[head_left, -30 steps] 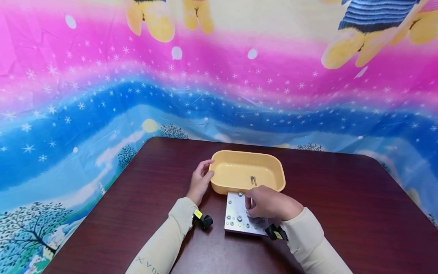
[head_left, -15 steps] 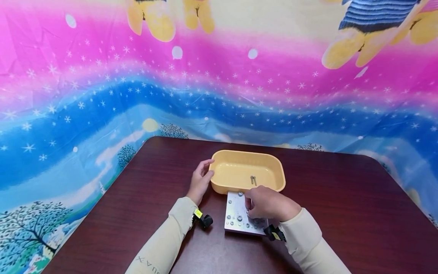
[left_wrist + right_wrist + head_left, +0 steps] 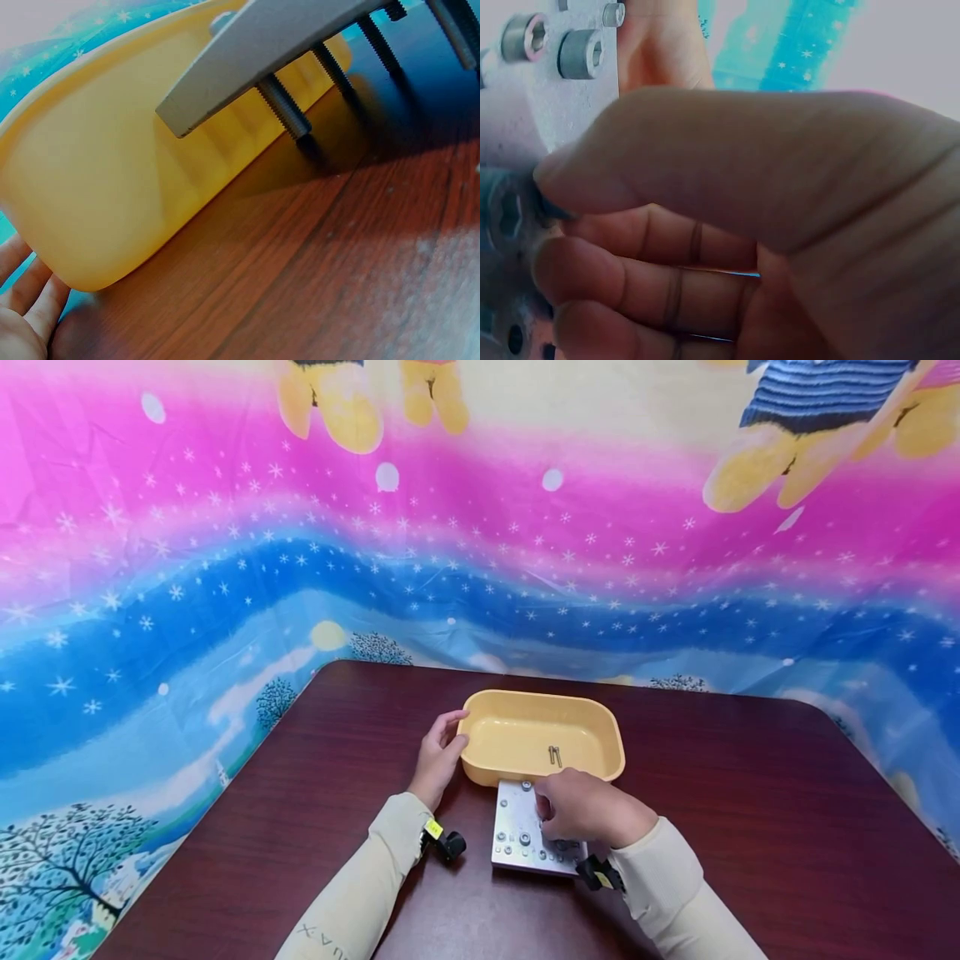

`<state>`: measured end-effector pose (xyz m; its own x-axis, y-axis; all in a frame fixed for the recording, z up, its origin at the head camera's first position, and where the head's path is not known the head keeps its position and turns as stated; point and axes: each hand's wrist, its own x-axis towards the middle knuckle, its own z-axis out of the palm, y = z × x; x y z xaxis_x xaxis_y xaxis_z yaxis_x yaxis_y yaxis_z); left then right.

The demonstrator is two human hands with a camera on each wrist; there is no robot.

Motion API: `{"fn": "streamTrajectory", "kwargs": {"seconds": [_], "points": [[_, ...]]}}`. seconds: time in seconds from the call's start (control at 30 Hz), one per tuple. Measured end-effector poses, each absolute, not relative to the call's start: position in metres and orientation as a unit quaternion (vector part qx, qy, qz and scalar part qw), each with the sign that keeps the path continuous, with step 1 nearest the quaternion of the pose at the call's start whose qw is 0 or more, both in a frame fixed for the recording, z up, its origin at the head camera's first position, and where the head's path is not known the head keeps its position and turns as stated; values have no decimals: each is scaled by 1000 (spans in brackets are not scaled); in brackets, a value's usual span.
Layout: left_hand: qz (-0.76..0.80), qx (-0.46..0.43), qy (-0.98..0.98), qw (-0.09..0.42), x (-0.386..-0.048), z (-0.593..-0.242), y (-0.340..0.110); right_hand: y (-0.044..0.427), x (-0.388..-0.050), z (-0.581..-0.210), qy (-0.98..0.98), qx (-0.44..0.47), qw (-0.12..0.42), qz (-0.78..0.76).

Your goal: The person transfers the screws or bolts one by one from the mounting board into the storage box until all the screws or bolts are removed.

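Note:
The metal plate [image 3: 517, 810] carries several socket head screws of different sizes. In the left wrist view its underside shows threaded screw shafts [image 3: 283, 109] pointing down toward the table. Over the plate's right part, my right hand [image 3: 588, 806] pinches a screw with thumb and fingers. That screw is mostly hidden; a dark sliver shows under the thumb tip [image 3: 555, 172] in the right wrist view. At the left end of the yellow tray [image 3: 487, 774], my left hand [image 3: 438, 756] touches its wall with fairly straight fingers.
Two loose screws [image 3: 554, 756] lie inside the tray, near its front right. The plate's far edge meets or nearly meets the tray's front wall. Everything stands on a dark red wooden table [image 3: 360, 735]. A printed cloth [image 3: 480, 527] hangs behind the table.
My right hand and wrist have shifted slightly left over the plate, and the fingers have turned a little. My left hand, the tray and the plate look still.

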<state>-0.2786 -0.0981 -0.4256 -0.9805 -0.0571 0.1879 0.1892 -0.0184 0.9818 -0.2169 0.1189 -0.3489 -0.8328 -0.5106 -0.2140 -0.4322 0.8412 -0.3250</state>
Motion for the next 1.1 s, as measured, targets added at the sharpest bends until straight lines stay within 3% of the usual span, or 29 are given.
{"fn": "streamTrajectory", "kwargs": {"seconds": [0.83,1.1], "points": [[-708,-46,-699,89,-278,-425,-98,125,-216,-342,938,-301,97,-142],[-705,-24,-700,109,-300,-455,-98,125,-216,-343,932,-320,89,-148]]}}
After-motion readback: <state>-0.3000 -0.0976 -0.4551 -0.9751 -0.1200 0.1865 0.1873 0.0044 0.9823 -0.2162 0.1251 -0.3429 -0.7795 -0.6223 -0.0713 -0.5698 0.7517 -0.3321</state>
